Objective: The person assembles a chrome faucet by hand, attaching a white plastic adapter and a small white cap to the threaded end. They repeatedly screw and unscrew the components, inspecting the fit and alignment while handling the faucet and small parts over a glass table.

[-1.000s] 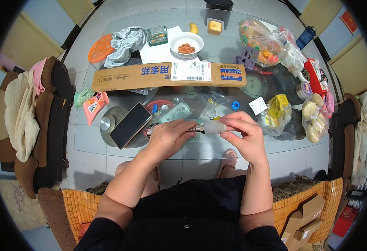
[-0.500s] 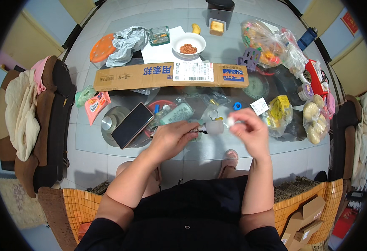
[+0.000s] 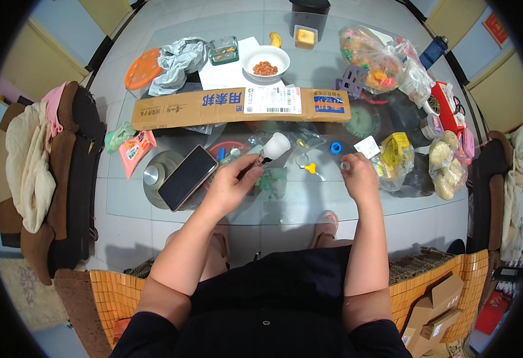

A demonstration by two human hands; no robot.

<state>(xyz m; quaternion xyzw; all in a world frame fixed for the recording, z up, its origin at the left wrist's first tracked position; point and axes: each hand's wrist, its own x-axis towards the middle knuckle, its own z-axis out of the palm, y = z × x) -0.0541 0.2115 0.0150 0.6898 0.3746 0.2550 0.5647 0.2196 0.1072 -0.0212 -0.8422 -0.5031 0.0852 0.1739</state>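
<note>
My left hand (image 3: pixel 234 182) is closed around the dark, metallic shaft of a tool with a white frosted cup-shaped end (image 3: pixel 277 144). That end tilts up and away, near the long cardboard box (image 3: pixel 184 110). In my right hand (image 3: pixel 361 179), the fingertips pinch a small pale round piece (image 3: pixel 345 165), too small to name. Between the hands lie a yellow piece (image 3: pixel 310 168) and a metal ring (image 3: pixel 301 159) on the glass table. A blue ring (image 3: pixel 335 148) rests just beyond my right fingertips, and a white card (image 3: pixel 366 147) sits beside them.
Left of my left hand is a black phone (image 3: pixel 188 178). Beyond the box stand a white bowl of nuts (image 3: pixel 265 63) and a glass ashtray (image 3: pixel 223 51). Bags with yellow tape (image 3: pixel 396 152) and buns (image 3: pixel 446 166) lie at right. A purple holder (image 3: pixel 352 80) stands behind.
My left hand has swung the tool's white end up and away from me. My right hand has moved slightly right and nearer, its small piece going with it.
</note>
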